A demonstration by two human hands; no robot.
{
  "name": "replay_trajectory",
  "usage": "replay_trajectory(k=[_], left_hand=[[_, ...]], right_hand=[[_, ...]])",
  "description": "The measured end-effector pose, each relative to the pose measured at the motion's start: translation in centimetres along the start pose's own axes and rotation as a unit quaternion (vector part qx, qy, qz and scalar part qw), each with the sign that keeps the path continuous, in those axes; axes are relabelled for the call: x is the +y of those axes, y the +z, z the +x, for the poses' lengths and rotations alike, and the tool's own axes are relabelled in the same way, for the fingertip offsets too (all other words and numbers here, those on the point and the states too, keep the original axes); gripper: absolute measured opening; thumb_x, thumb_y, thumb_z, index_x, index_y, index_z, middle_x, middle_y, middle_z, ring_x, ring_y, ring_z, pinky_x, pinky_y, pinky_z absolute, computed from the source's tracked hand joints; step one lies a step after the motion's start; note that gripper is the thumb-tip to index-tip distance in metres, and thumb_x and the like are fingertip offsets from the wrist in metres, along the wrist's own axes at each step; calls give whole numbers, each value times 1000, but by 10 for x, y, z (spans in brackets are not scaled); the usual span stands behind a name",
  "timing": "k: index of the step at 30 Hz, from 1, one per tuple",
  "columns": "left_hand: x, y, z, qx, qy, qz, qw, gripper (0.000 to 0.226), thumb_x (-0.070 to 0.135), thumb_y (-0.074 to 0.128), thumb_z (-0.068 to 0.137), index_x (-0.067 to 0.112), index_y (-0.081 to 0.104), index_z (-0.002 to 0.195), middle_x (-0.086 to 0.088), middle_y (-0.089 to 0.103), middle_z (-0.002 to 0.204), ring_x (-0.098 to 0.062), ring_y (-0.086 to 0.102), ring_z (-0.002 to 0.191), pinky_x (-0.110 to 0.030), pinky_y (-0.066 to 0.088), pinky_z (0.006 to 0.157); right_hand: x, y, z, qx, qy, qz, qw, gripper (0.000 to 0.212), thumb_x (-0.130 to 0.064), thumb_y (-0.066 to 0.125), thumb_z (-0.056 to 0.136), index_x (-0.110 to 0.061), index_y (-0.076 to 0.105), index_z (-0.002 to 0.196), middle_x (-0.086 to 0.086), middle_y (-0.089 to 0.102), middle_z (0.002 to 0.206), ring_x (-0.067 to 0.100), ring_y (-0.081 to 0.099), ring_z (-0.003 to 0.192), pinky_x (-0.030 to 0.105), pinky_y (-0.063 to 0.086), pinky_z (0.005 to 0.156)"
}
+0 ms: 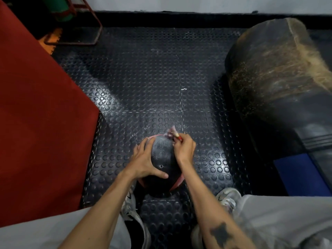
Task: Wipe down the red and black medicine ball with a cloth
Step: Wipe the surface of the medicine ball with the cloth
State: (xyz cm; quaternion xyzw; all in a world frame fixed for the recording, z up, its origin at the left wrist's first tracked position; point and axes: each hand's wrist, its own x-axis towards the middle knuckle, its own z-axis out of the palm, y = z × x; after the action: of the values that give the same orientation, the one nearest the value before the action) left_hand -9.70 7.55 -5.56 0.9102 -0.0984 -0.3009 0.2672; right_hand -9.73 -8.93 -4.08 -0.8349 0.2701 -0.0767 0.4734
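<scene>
Covering most of the frame, the studded black floor mat [152, 78] carries a red pad [36, 123] at left and a worn black bag [273, 72] at upper right. Low in the centre sits the medicine ball [162, 155], black face up, red trim at its edges. The left hand [143, 159] lies on its left side, fingers spread. The right hand [185, 150] has its fingers clamped on the cloth [171, 133] at the ball's upper right.

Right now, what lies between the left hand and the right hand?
In the head view, the medicine ball lies between them: the left hand rests flat against its side, and the right hand presses the cloth on its far edge.
</scene>
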Motion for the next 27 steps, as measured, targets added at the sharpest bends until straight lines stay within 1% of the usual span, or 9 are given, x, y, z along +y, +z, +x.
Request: replay_trajectory(k=[2,4,8,12,14,17,19,24,27], left_hand=[[-3,-4,3,-10,9,3,1000,154,66,89,37,38,-7,154,13,-14,161,-27,-7,148,-55,18,119],[-6,-5,2,-16,28,9,999,154,65,89,38,40,-9,154,15,-16,160,-26,-9,148,-55,15,120],[2,8,-8,14,43,6,999,150,65,88,40,41,-8,153,18,-15,158,-21,-10,146,-53,11,119],[7,5,4,15,35,22,999,153,71,85,34,37,-4,154,15,-8,158,-25,-1,145,-52,17,119],[1,4,6,0,51,40,998,155,72,84,34,38,-8,154,13,-10,160,-25,-5,147,-51,12,121],[8,10,-1,4,60,49,997,154,69,86,37,38,-10,153,13,-14,160,-25,-12,147,-52,6,120],[19,11,0,16,42,42,998,153,65,88,39,34,-7,155,12,-11,159,-24,-10,146,-51,7,119],[3,1,9,0,35,46,998,161,76,82,31,27,-9,156,11,-12,163,-25,-9,150,-49,10,122],[1,4,-3,16,33,29,999,161,72,84,37,23,-11,156,10,-15,162,-23,-13,150,-43,2,123]], right_hand=[[6,-1,-49,36,-48,-1,998,25,2,61,82,-15,76,93,-11,61,85,14,54,79,20,39,74],[18,-2,-72,32,-70,-9,997,27,2,61,76,-15,75,91,-8,64,86,16,54,83,26,38,75],[5,2,0,-7,8,-25,1000,20,1,60,89,-8,77,96,6,72,84,21,64,74,27,47,68],[0,-8,-40,20,-38,-24,999,27,5,60,86,-12,76,98,-7,68,87,1,54,72,17,42,68],[9,-12,-69,20,-64,-43,997,35,7,58,82,-15,74,103,-3,71,95,12,58,84,26,47,77],[8,-4,-26,-21,8,-53,998,28,0,52,93,-11,72,109,5,71,83,16,63,68,34,51,60],[2,-2,-2,-37,37,-91,994,23,-8,51,97,-11,72,108,11,73,85,21,64,68,33,49,59],[10,-16,-61,-93,-28,-59,993,28,-29,44,85,-26,66,103,2,69,72,21,67,64,38,55,60],[0,-3,-45,-91,-58,-73,991,31,-35,40,89,-26,64,106,-1,70,82,16,66,67,28,50,59]])
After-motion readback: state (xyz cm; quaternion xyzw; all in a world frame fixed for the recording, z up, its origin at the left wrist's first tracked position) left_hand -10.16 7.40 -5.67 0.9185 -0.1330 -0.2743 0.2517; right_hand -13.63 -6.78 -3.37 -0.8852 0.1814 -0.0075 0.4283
